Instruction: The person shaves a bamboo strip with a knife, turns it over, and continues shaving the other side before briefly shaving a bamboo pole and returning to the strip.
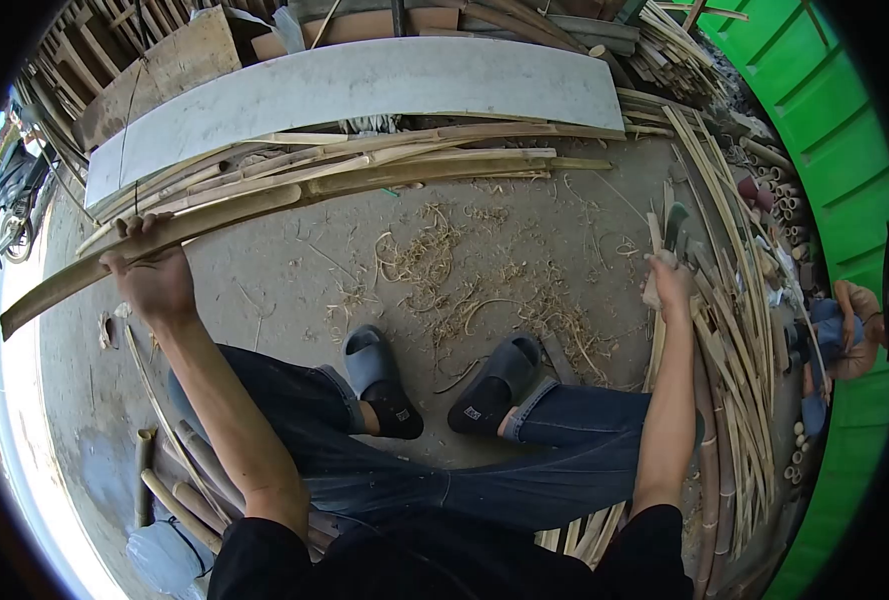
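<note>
My left hand (pixel 155 278) is closed around a long split bamboo pole (pixel 255 208), near its left end. The pole slants up to the right, over other bamboo strips on the ground. Out to the right, my right hand (pixel 672 281) grips a knife (pixel 676 226) with a dark blade pointing away from me. A pale piece of wood (pixel 655 232) shows right beside the blade. Curly bamboo shavings (pixel 435 255) lie scattered on the concrete floor between my hands, in front of my slippered feet (pixel 370 365).
A long pale board (pixel 365 85) stretches across the back, with bamboo strips (pixel 445 135) along it. Bundled strips (pixel 730 370) line the right side by a green corrugated wall (pixel 795 70). Another person (pixel 850 325) is at far right. Poles and a plastic bag (pixel 170 555) lie lower left.
</note>
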A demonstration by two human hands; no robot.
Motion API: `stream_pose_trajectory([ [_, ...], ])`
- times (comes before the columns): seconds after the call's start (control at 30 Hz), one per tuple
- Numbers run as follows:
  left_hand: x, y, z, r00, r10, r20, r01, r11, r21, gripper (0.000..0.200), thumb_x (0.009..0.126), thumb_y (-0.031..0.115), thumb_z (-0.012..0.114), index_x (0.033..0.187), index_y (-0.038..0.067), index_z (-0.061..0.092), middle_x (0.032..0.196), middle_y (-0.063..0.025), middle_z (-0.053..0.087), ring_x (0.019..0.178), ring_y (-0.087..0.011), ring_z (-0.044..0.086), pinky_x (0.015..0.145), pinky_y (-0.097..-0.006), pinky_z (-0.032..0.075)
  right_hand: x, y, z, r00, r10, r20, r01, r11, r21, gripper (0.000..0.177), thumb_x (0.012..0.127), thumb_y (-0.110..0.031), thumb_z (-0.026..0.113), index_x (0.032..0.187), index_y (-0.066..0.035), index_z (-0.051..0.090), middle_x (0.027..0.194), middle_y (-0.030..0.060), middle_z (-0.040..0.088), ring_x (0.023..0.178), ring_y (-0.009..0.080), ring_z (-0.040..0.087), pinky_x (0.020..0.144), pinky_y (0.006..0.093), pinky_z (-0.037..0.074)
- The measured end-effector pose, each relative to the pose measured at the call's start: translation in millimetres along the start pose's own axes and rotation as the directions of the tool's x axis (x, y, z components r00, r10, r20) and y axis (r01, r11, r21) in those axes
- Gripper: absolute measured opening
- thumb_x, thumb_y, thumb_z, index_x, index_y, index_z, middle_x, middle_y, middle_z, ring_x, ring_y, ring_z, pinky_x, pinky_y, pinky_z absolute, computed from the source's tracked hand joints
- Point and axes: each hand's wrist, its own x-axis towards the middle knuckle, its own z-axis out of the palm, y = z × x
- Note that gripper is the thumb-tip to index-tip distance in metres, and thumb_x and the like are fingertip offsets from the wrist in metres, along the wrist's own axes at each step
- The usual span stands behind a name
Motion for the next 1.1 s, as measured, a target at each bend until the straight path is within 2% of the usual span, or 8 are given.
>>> stream_pose_trajectory([
  [0.1, -37, 30, 49, 0.979, 0.196, 0.056, -0.203, 0.96, 0.193, 0.051, 0.099, 0.053, 0.046, 0.101, 0.002, 0.052, 0.086, -0.0068, 0.044, 0.077, -0.0215, 0.044, 0.082, -0.0391, 0.042, -36, -7, 66, 0.958, -0.274, 0.085, 0.286, 0.929, -0.235, 0.025, 0.08, -0.02, 0.073, 0.09, 0.0, 0.063, 0.071, 0.0087, 0.064, 0.062, 0.0183, 0.065, 0.053, 0.033, 0.051],
  [0.17, -28, 67, 23, 0.865, 0.165, 0.475, -0.242, 0.964, 0.106, 0.044, 0.093, 0.049, 0.059, 0.084, 0.007, 0.05, 0.08, -0.0048, 0.04, 0.07, -0.0172, 0.038, 0.066, -0.0314, 0.038, -50, 0, 98, 0.873, -0.463, 0.152, 0.483, 0.786, -0.385, 0.034, 0.076, -0.024, 0.075, 0.09, 0.003, 0.06, 0.075, 0.0131, 0.065, 0.065, 0.0245, 0.066, 0.061, 0.037, 0.052],
  [0.4, -48, 63, 31, 0.844, 0.222, 0.488, -0.178, 0.975, -0.135, 0.043, 0.083, 0.033, 0.07, 0.065, 0.018, 0.034, 0.057, 0.0044, 0.028, 0.05, -0.0086, 0.027, 0.049, -0.024, 0.026, -125, -12, 179, 0.83, -0.234, 0.507, 0.309, 0.949, -0.068, 0.049, 0.077, -0.029, 0.075, 0.106, 0.005, 0.055, 0.087, 0.0211, 0.067, 0.078, 0.0351, 0.068, 0.074, 0.0412, 0.053],
  [0.67, -78, 65, 17, 0.838, 0.261, 0.478, -0.25, 0.964, -0.088, 0.037, 0.088, 0.032, 0.065, 0.071, 0.018, 0.035, 0.058, 0.005, 0.029, 0.049, -0.0075, 0.027, 0.049, -0.0244, 0.027, -260, -133, 196, 0.462, -0.683, 0.566, 0.717, 0.663, 0.215, 0.041, 0.081, -0.02, 0.072, 0.113, -0.001, 0.054, 0.087, 0.0215, 0.064, 0.075, 0.0408, 0.067, 0.069, 0.0473, 0.054],
  [0.87, -109, 72, 15, 0.834, 0.269, 0.482, -0.28, 0.959, -0.051, 0.033, 0.089, 0.032, 0.062, 0.074, 0.017, 0.037, 0.058, 0.0042, 0.03, 0.048, -0.0077, 0.028, 0.048, -0.0252, 0.028, -350, -155, 199, 0.209, -0.673, 0.709, 0.956, 0.295, -0.002, 0.042, 0.081, -0.017, 0.073, 0.117, -0.008, 0.053, 0.082, 0.0145, 0.057, 0.071, 0.0302, 0.068, 0.055, 0.0381, 0.058],
  [0.97, -126, 73, 22, 0.833, 0.28, 0.476, -0.293, 0.955, -0.049, 0.033, 0.089, 0.032, 0.062, 0.074, 0.017, 0.037, 0.056, 0.0036, 0.03, 0.046, -0.0075, 0.028, 0.047, -0.0253, 0.027, -329, -144, 197, 0.248, -0.648, 0.72, 0.969, 0.158, -0.192, 0.039, 0.083, -0.017, 0.072, 0.115, -0.007, 0.053, 0.084, 0.0168, 0.058, 0.071, 0.0339, 0.068, 0.058, 0.042, 0.058],
  [1.03, -136, 71, 23, 0.826, 0.272, 0.494, -0.298, 0.954, -0.028, 0.034, 0.089, 0.034, 0.063, 0.073, 0.017, 0.037, 0.054, 0.0035, 0.031, 0.043, -0.007, 0.029, 0.045, -0.0247, 0.026, -287, -151, 186, 0.524, -0.5, 0.69, 0.851, 0.274, -0.448, 0.036, 0.083, -0.015, 0.07, 0.113, -0.006, 0.052, 0.085, 0.0195, 0.059, 0.074, 0.0385, 0.067, 0.061, 0.0462, 0.057],
  [1.1, -146, 75, 26, 0.813, 0.258, 0.523, -0.282, 0.959, -0.035, 0.034, 0.087, 0.032, 0.063, 0.071, 0.017, 0.036, 0.053, 0.0038, 0.032, 0.041, -0.0065, 0.031, 0.042, -0.0241, 0.026, -247, -152, 169, 0.563, -0.465, 0.683, 0.823, 0.236, -0.517, 0.031, 0.088, -0.015, 0.065, 0.115, -0.007, 0.052, 0.086, 0.022, 0.061, 0.076, 0.0384, 0.07, 0.057, 0.0442, 0.058],
])
